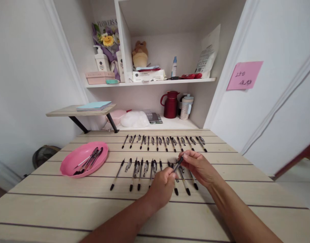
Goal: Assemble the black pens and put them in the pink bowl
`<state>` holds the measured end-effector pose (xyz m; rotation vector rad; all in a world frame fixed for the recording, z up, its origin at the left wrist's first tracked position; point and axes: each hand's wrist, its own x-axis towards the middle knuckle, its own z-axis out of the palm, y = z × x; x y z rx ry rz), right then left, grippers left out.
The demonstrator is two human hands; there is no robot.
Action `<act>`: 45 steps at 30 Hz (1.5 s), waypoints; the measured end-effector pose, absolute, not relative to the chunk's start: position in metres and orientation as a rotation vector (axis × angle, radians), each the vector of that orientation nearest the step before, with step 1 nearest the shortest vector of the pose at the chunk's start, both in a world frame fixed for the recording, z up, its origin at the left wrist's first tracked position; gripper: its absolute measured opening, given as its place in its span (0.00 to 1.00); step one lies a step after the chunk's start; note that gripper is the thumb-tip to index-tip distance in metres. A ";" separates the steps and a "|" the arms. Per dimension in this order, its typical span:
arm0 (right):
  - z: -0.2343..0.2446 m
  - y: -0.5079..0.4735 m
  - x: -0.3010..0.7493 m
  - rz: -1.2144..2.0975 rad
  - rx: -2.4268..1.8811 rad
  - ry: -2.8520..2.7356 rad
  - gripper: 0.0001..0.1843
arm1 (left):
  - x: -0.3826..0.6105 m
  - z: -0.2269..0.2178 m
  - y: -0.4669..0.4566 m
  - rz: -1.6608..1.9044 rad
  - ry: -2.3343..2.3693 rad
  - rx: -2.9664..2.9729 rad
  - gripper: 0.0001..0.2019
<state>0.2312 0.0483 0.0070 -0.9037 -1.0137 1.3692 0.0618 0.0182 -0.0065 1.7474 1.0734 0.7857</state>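
Note:
A pen [178, 164] with a black grip is held at a slant above the front row of pens. My left hand [161, 187] is closed around its lower part, which the fingers hide. My right hand [197, 167] pinches the upper end with thumb and fingertips; whether a cap is there I cannot tell. Beneath and beside my hands lie several uncapped pens [117, 174] with black ends toward me, and loose clear-and-black caps [128, 164] between them. Farther back runs a second row of pens [157, 143] and caps [167, 140].
A pink bowl [64, 164] at the left holds several pens [93, 158] and a thin white stick. Behind it stands a small raised shelf [62, 111] with blue paper [94, 105]. At the back are a red jug [171, 105], a pale cup [186, 107] and a white bag [135, 119].

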 end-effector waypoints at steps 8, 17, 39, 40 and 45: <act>0.005 0.050 0.232 1.401 -0.870 -0.990 0.11 | 0.063 -0.005 0.017 0.793 1.083 1.743 0.11; 0.005 0.048 0.233 1.461 -0.832 -1.014 0.11 | 0.063 -0.006 0.018 0.789 1.095 1.749 0.11; -0.018 0.069 0.314 0.162 -2.367 -1.644 0.10 | 0.060 -0.009 0.019 0.755 1.098 1.709 0.12; -0.018 0.070 0.313 0.172 -2.323 -1.607 0.10 | 0.060 -0.009 0.019 0.750 1.091 1.717 0.13; -0.008 0.071 0.294 0.728 -1.479 -1.198 0.08 | 0.060 -0.008 0.017 0.720 1.077 1.760 0.12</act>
